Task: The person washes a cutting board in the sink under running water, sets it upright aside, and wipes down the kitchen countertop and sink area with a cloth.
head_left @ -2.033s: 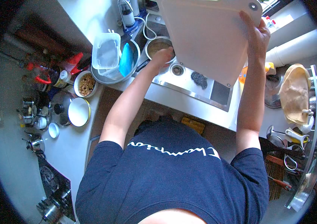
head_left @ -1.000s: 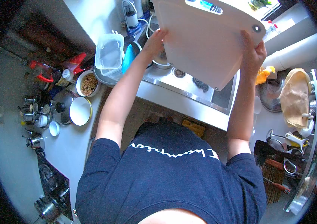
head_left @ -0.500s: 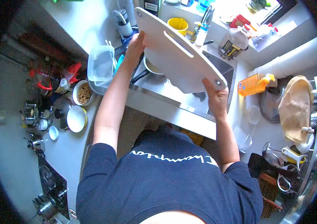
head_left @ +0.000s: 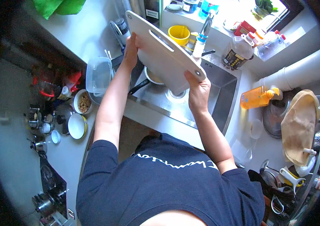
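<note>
Both hands hold a white cutting board (head_left: 160, 56) tilted above the sink (head_left: 216, 100). My left hand (head_left: 131, 51) grips its left edge, fingers partly hidden behind it. My right hand (head_left: 198, 90) is closed on the lower right corner, thumb on the near face. Partly covered by the board, a pan (head_left: 153, 77) with a black handle sits in the sink, left of the drain (head_left: 177, 94). Behind the board's right end stands the faucet (head_left: 200, 42).
A clear plastic container (head_left: 98, 75) and a bowl of nuts or beans (head_left: 82, 101) are at left. Behind stand a yellow container (head_left: 178, 34) and a large bottle (head_left: 238, 51). An orange soap bottle (head_left: 257, 97) lies to the right.
The board has moved left and turned, its face now slanting over the pan. My left hand, earlier at the pan, has taken hold of the board's left edge. The view has shifted.
</note>
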A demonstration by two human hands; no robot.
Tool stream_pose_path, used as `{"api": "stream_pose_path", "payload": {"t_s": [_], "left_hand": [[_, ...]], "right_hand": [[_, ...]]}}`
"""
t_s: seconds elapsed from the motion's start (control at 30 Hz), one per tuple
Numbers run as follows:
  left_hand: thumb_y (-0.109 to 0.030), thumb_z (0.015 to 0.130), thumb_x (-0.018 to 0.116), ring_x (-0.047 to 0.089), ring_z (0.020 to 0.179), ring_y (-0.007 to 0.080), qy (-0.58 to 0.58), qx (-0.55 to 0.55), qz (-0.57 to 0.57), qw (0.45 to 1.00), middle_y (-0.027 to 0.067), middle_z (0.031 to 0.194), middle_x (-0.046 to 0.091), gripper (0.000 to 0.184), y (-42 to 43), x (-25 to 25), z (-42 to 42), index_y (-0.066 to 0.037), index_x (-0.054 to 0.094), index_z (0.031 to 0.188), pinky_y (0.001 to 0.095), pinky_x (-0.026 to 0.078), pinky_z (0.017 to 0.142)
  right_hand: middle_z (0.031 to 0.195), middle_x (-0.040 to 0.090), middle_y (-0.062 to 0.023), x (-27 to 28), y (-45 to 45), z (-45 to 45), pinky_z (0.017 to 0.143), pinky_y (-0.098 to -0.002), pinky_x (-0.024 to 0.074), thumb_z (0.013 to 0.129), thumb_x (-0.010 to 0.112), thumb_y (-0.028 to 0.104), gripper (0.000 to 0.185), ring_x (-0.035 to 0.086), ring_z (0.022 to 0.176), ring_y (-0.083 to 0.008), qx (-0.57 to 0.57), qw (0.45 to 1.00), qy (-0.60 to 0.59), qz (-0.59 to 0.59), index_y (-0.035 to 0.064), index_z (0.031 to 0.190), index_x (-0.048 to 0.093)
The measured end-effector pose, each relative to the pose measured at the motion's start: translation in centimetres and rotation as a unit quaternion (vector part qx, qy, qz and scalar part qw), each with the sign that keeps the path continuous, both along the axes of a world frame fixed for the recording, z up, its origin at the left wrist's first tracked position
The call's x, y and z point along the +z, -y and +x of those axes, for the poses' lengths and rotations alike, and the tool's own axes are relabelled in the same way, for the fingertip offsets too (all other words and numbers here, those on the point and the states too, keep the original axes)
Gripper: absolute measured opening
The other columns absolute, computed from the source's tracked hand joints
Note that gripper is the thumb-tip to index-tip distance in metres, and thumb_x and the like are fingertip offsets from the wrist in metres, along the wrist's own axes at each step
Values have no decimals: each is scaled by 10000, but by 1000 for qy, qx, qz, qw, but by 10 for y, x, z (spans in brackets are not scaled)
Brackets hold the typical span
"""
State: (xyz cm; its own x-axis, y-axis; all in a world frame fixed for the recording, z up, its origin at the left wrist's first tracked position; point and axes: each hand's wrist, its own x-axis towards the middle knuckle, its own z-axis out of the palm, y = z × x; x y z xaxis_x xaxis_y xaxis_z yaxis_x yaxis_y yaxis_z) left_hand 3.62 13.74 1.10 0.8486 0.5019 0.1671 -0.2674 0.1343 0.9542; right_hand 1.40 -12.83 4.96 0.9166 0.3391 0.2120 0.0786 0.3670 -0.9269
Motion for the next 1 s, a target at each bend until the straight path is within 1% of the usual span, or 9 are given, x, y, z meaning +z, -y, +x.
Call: {"api": "stream_pose_path", "payload": {"t_s": [0.07, 0.17, 0.4, 0.47, 0.57, 0.7, 0.8, 0.87, 1.0], "left_hand": [[-634, 834, 410, 509, 766, 92, 51, 50, 51, 996, 5, 831, 568, 661, -9, -10, 13, -16, 578, 1000, 259, 393, 678], [-626, 840, 409, 509, 736, 93, 7, 78, -24, 997, -8, 792, 557, 648, -23, -26, 41, -15, 578, 973, 277, 404, 660], [-571, 874, 387, 524, 734, 149, -60, 60, -54, 995, 33, 787, 559, 584, -59, -55, 70, -19, 572, 913, 299, 415, 687], [-544, 878, 392, 543, 783, 204, -65, 152, -90, 982, 88, 856, 567, 565, -67, -64, 79, -5, 544, 950, 335, 430, 727], [-536, 865, 404, 545, 841, 232, -113, 192, -110, 969, 115, 937, 561, 574, -90, -88, 98, 10, 501, 1017, 355, 435, 758], [-527, 848, 415, 552, 867, 240, -114, 174, -90, 974, 117, 953, 570, 565, -102, -96, 106, 4, 505, 1020, 351, 444, 752], [-533, 845, 422, 553, 832, 228, -90, 235, -133, 959, 108, 917, 582, 556, -101, -98, 114, -5, 546, 969, 348, 444, 720], [-548, 854, 421, 559, 810, 223, -15, 206, -161, 965, 112, 917, 584, 558, -94, -92, 105, -16, 555, 954, 356, 444, 682], [-577, 854, 402, 561, 798, 222, -3, 211, -136, 968, 115, 932, 576, 601, -87, -95, 102, -9, 532, 997, 359, 442, 654]], "right_hand": [[848, 605, -5, -4, -8, 1, 726, -224, 413, 849, 609, 138, 184, 503, 800, -77, -1, 1000, -4, 5, 9, 979, 611], [843, 608, -7, -1, -24, 3, 720, -226, 414, 846, 610, 133, 181, 504, 793, -77, -18, 1000, -3, 11, 2, 970, 615], [890, 610, -34, 0, -61, 32, 736, -246, 427, 818, 616, 106, 227, 519, 807, -97, -97, 994, 22, -36, -17, 1007, 594], [927, 603, -55, 0, -70, 39, 748, -251, 426, 816, 615, 109, 241, 526, 836, -115, -109, 993, 38, -29, -12, 1021, 581], [916, 594, -48, 3, -83, 57, 766, -250, 421, 811, 604, 99, 228, 531, 845, -114, -114, 993, 28, -29, 0, 1012, 563], [927, 585, -67, 4, -101, 84, 783, -266, 428, 790, 607, 94, 260, 543, 853, -140, -156, 981, 96, -67, -4, 1022, 541], [951, 581, -100, 3, -110, 101, 805, -283, 431, 772, 623, 105, 316, 551, 884, -174, -182, 970, 126, -97, -21, 1044, 525], [967, 568, -114, 4, -115, 110, 825, -295, 430, 748, 648, 126, 351, 553, 911, -195, -200, 960, 154, -124, -21, 1038, 516], [1045, 517, -119, -9, -125, 130, 863, -323, 415, 742, 657, 135, 469, 532, 969, -207, -225, 947, 192, -123, 31, 1125, 408]]}}
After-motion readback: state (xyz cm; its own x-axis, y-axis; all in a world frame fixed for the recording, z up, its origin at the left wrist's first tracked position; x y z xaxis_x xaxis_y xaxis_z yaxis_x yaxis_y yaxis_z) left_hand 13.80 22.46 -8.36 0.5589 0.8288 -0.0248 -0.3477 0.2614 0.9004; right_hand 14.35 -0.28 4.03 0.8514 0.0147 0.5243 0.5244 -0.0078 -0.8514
